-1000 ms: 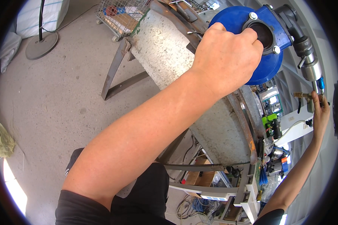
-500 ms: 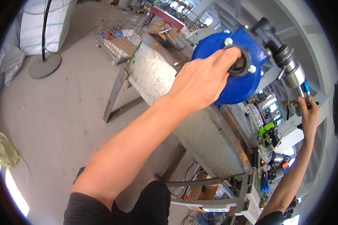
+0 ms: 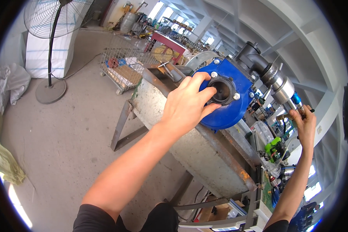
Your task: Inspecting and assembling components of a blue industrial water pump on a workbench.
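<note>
Two grips, both bare hands, are busy at one blue housing point(image 3: 239, 73). The left grip point(image 3: 188, 101) is half spread at the round black port point(image 3: 225, 91) on the housing's face, its index finger, middle finger and thumb standing apart around the near-left side of the rim. From where I stand they look hooked over the edge, though I can't tell how firmly they press. Over to the right, at arm's length, the right grip point(image 3: 305, 125) is closed around a valve fitting point(image 3: 302, 111) below a silver cylinder point(image 3: 283, 91), just beside a small blue connector point(image 3: 296, 97). A black elbow point(image 3: 260, 62) leads from the housing's upper right toward that cylinder.

Silver bolts, one of them point(image 3: 236, 96) to the right of the opening, stud the blue face. The housing sits tilted above a grey metal bench point(image 3: 216, 164), rusty along its edges; its point of support is hidden. Farther along the bench lies a T-shaped metal tool point(image 3: 166, 69). A bright green tool point(image 3: 273, 146) lies among the clutter on the right.

Beyond the bench, on the grey floor point(image 3: 79, 139), are a wire cage trolley point(image 3: 121, 71) and a standing fan point(image 3: 51, 92), with a tall white sack point(image 3: 46, 58) behind it.
</note>
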Demonstrator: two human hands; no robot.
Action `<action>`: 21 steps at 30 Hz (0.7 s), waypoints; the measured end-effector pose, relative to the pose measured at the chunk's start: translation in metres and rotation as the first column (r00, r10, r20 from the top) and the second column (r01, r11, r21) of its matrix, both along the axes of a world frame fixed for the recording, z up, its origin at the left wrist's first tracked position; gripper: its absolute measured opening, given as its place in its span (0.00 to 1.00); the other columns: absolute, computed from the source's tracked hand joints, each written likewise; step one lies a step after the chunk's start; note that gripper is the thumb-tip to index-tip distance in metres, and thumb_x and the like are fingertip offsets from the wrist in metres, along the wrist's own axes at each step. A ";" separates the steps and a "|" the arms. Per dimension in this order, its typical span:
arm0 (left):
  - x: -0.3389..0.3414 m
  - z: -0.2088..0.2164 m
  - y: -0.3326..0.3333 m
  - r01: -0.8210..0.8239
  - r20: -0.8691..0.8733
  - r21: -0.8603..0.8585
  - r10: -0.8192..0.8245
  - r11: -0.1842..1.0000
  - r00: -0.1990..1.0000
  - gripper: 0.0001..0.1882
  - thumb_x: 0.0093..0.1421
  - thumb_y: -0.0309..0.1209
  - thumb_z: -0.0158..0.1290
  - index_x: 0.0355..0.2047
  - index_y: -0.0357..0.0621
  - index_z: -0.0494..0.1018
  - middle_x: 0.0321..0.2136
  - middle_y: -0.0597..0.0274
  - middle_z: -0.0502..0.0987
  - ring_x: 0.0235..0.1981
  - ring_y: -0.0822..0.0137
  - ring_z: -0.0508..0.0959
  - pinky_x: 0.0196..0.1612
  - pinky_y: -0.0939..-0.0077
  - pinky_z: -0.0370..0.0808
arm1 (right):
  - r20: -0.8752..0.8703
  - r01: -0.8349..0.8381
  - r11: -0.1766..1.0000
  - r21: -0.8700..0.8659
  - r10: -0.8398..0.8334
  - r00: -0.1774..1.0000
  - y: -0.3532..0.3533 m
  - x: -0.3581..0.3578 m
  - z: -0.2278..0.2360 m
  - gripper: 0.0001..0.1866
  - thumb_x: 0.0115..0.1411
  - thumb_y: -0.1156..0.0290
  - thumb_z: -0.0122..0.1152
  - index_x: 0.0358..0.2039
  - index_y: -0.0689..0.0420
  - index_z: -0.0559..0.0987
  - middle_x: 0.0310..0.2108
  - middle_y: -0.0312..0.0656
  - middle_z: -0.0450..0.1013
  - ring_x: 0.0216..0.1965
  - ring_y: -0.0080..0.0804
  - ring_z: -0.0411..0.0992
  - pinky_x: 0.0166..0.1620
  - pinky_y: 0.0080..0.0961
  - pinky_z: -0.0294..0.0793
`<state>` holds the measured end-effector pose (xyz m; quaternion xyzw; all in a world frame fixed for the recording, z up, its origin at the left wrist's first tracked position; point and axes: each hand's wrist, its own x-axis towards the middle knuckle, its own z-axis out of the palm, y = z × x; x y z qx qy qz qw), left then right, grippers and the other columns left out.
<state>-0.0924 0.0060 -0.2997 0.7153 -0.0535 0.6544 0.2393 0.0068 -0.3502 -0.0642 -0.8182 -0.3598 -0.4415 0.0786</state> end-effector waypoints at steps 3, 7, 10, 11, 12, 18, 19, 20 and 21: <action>0.002 -0.002 -0.004 0.026 -0.011 -0.032 -0.027 0.999 1.000 0.16 0.58 0.40 0.73 0.45 0.52 0.85 0.57 0.62 0.76 0.51 0.58 0.81 0.46 0.64 0.82 | -0.005 -0.014 1.000 -0.001 0.014 1.000 -0.003 0.003 0.000 0.29 0.64 0.55 0.79 0.29 0.66 0.70 0.28 0.35 0.56 0.30 0.25 0.55 0.32 0.30 0.56; 0.003 -0.003 -0.008 0.043 -0.049 -0.054 -0.046 0.998 0.998 0.16 0.59 0.40 0.71 0.44 0.50 0.85 0.57 0.59 0.75 0.55 0.54 0.81 0.50 0.60 0.83 | -0.092 -0.073 0.997 0.028 0.075 0.993 -0.012 0.013 0.002 0.28 0.66 0.53 0.78 0.29 0.64 0.72 0.29 0.31 0.58 0.30 0.23 0.56 0.33 0.28 0.57; 0.006 -0.003 -0.010 0.050 -0.065 -0.056 -0.053 0.997 0.996 0.16 0.60 0.42 0.71 0.44 0.49 0.85 0.57 0.54 0.73 0.55 0.51 0.80 0.50 0.57 0.82 | -0.037 -0.028 0.999 -0.016 0.027 0.999 -0.024 0.025 0.007 0.24 0.67 0.55 0.77 0.32 0.63 0.77 0.28 0.30 0.62 0.30 0.20 0.58 0.33 0.25 0.58; 0.007 -0.003 -0.010 0.051 -0.068 -0.071 -0.056 0.996 0.996 0.16 0.60 0.42 0.70 0.44 0.49 0.85 0.57 0.54 0.73 0.55 0.50 0.80 0.51 0.57 0.82 | -0.064 0.013 0.999 -0.036 -0.016 0.998 -0.029 0.029 0.011 0.19 0.70 0.58 0.73 0.34 0.61 0.78 0.29 0.30 0.65 0.31 0.19 0.61 0.35 0.23 0.60; 0.008 -0.004 -0.012 0.061 -0.074 -0.084 -0.067 0.995 0.995 0.16 0.61 0.42 0.70 0.45 0.49 0.85 0.57 0.54 0.72 0.55 0.50 0.80 0.52 0.56 0.82 | -0.137 -0.022 1.000 -0.016 0.020 0.990 -0.032 0.034 0.014 0.19 0.72 0.56 0.72 0.37 0.60 0.80 0.29 0.28 0.67 0.32 0.18 0.62 0.36 0.22 0.60; 0.006 -0.018 -0.032 0.062 0.014 -0.234 -0.060 0.970 0.998 0.12 0.63 0.29 0.63 0.48 0.45 0.84 0.56 0.51 0.72 0.53 0.49 0.80 0.50 0.53 0.82 | -0.049 0.100 0.993 -0.065 -0.104 0.993 -0.051 0.050 0.034 0.24 0.71 0.48 0.71 0.43 0.61 0.85 0.29 0.29 0.70 0.33 0.19 0.63 0.38 0.20 0.61; 0.004 -0.020 -0.034 0.059 0.009 -0.233 -0.059 0.971 0.998 0.11 0.63 0.27 0.61 0.46 0.43 0.84 0.54 0.49 0.74 0.51 0.48 0.81 0.48 0.53 0.83 | -0.040 0.090 0.993 -0.077 -0.093 0.995 -0.053 0.051 0.035 0.27 0.70 0.44 0.70 0.43 0.61 0.85 0.29 0.30 0.69 0.33 0.20 0.63 0.38 0.20 0.62; 0.003 -0.021 -0.034 0.051 -0.011 -0.234 -0.055 0.971 0.998 0.10 0.62 0.26 0.60 0.44 0.42 0.84 0.51 0.47 0.75 0.50 0.47 0.81 0.46 0.52 0.84 | -0.017 0.094 0.992 -0.089 -0.096 0.995 -0.054 0.052 0.036 0.28 0.70 0.44 0.70 0.43 0.61 0.85 0.29 0.30 0.69 0.33 0.20 0.63 0.38 0.21 0.62; 0.001 -0.021 -0.034 -0.011 -0.100 -0.209 -0.010 0.978 0.995 0.13 0.62 0.25 0.56 0.46 0.43 0.83 0.42 0.46 0.82 0.42 0.47 0.85 0.40 0.51 0.83 | -0.002 0.097 0.991 -0.091 -0.098 0.995 -0.055 0.052 0.037 0.28 0.70 0.43 0.70 0.42 0.61 0.85 0.29 0.30 0.69 0.33 0.20 0.63 0.39 0.21 0.62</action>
